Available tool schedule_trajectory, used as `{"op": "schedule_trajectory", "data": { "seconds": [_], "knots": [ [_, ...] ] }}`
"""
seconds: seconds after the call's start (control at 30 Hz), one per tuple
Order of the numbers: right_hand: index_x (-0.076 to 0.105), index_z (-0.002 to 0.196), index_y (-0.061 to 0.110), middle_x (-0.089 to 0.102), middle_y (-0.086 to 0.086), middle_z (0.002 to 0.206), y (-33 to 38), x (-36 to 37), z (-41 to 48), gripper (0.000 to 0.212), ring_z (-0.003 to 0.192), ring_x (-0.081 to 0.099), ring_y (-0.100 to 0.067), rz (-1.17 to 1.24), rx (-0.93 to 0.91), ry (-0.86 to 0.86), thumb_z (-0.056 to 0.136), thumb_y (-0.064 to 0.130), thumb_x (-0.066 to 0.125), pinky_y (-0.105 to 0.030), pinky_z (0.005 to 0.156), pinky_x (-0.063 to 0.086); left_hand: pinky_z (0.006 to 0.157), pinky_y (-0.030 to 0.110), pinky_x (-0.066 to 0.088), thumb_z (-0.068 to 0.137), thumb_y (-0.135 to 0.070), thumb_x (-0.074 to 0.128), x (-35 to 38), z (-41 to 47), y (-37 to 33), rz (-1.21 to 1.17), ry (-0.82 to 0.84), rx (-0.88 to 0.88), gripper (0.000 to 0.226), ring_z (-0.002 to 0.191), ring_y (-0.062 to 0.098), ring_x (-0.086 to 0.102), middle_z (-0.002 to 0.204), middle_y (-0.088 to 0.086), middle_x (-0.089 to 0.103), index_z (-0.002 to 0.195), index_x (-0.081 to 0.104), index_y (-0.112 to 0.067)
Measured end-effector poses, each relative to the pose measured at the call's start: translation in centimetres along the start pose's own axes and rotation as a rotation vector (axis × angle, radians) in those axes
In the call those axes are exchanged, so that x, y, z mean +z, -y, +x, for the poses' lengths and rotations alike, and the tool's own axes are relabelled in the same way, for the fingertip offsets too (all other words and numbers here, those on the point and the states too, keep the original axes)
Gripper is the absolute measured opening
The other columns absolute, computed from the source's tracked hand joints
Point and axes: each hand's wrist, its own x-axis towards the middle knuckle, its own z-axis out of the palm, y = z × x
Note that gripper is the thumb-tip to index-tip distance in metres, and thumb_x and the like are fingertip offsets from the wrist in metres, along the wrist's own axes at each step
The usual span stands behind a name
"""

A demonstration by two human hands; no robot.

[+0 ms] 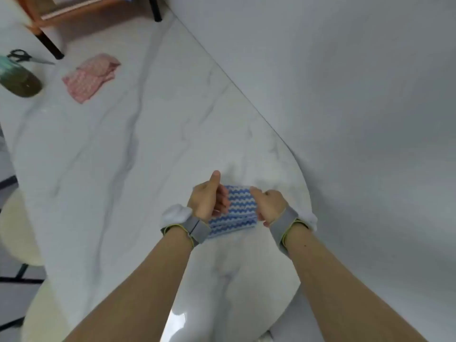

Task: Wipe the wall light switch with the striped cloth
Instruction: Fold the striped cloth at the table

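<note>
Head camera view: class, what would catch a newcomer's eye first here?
First, the blue-and-white striped cloth, held between the left hand and right hand above the marble table, low and central. Next, a pink cloth lying at upper left, near scissors.

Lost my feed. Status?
Left hand and right hand both gripping striped cloth over marble table. Switch not in view. Nothing blocking.
</note>
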Motion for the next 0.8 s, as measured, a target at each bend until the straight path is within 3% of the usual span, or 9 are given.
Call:
{"op": "schedule_trajectory", "data": {
  "seconds": [0.1,0.13,0.2,0.33,0.4,0.5,0.6,0.7,0.8],
  "knots": [
    [0.038,0.133,0.008,0.056,-0.021,0.117,-0.8,1.9,0.9,0.075,0.103,0.060,-0.039,-0.193,0.086,-0.200,0.081,0.056,0.061,-0.045,0.084,0.052,0.045,0.033,0.056,0.097,-0.049,0.050,-0.3,0.7,2.3,0.186,-0.164,-0.087,0.037,0.051,0.024,0.070,0.068,0.014,0.074,0.089,0.055,-0.014],
    [0.027,0.141,0.011,0.048,-0.021,0.132,-1.1,2.6,0.9,0.087,0.114,0.054,-0.041,-0.234,0.115,-0.220,0.078,0.058,0.063,-0.050,0.091,0.049,0.055,0.040,0.059,0.096,-0.045,0.055,-0.4,0.8,3.3,0.292,-0.213,-0.098,0.031,0.065,0.032,0.072,0.087,0.020,0.074,0.098,0.049,-0.015],
    [0.026,0.140,0.012,0.042,-0.019,0.136,-1.2,3.3,0.7,0.091,0.121,0.047,-0.040,-0.354,0.128,-0.251,0.074,0.062,0.063,-0.051,0.094,0.046,0.068,0.044,0.056,0.090,-0.045,0.062,-0.8,1.2,4.5,0.486,-0.281,-0.071,0.043,0.081,0.037,0.066,0.113,0.022,0.064,0.113,0.039,-0.016],
    [0.045,0.127,0.011,0.051,-0.016,0.128,-1.3,3.5,1.7,0.071,0.113,0.054,-0.037,-0.424,0.096,-0.203,0.078,0.061,0.058,-0.049,0.093,0.049,0.086,0.044,0.049,0.071,-0.069,0.064,-0.6,1.7,5.2,0.821,-0.441,-0.020,0.083,0.108,0.038,0.054,0.123,0.016,0.048,0.126,0.044,-0.009],
    [0.051,0.123,0.011,0.056,-0.015,0.124,-1.1,3.4,1.9,0.063,0.108,0.058,-0.037,-0.373,0.034,-0.182,0.079,0.054,0.060,-0.046,0.091,0.051,0.086,0.042,0.045,0.070,-0.073,0.061,0.5,2.2,4.6,0.898,-0.419,-0.025,0.084,0.113,0.036,0.052,0.123,0.014,0.051,0.126,0.051,-0.011],
    [0.055,0.103,0.019,0.063,-0.005,0.099,-0.8,2.5,1.2,0.039,0.077,0.063,-0.023,-0.163,-0.053,-0.253,0.074,0.043,0.066,-0.033,0.069,0.052,0.072,0.028,0.042,0.075,-0.058,0.071,2.3,2.0,3.1,0.665,-0.304,0.001,0.057,0.093,0.026,0.061,0.114,0.011,0.064,0.112,0.056,-0.017],
    [0.045,0.085,0.029,0.053,0.010,0.071,-0.5,0.7,-0.5,0.029,0.057,0.052,-0.007,-0.003,-0.129,-0.304,0.070,0.042,0.066,-0.023,0.045,0.034,0.052,0.018,0.036,0.075,-0.043,0.079,4.2,0.4,1.3,0.451,-0.257,0.083,0.045,0.069,0.013,0.060,0.098,0.007,0.066,0.098,0.049,-0.018],
    [0.042,0.080,0.031,0.053,0.014,0.067,-0.3,-3.1,-2.9,0.026,0.054,0.052,-0.001,0.124,-0.185,-0.422,0.072,0.035,0.066,-0.015,0.038,0.029,0.066,0.029,0.051,0.075,-0.035,0.083,6.8,-2.4,-1.6,0.338,-0.151,0.193,0.052,0.084,0.024,0.067,0.100,0.007,0.065,0.107,0.047,-0.016],
    [0.042,0.091,0.031,0.060,0.013,0.074,0.0,-8.2,-6.5,0.029,0.056,0.058,0.001,0.269,-0.266,-0.524,0.077,0.026,0.067,-0.013,0.041,0.038,0.079,0.036,0.057,0.076,-0.032,0.084,10.0,-5.8,-5.6,0.275,0.020,0.281,0.053,0.089,0.023,0.069,0.102,0.004,0.067,0.115,0.051,-0.016]
  ]
}}
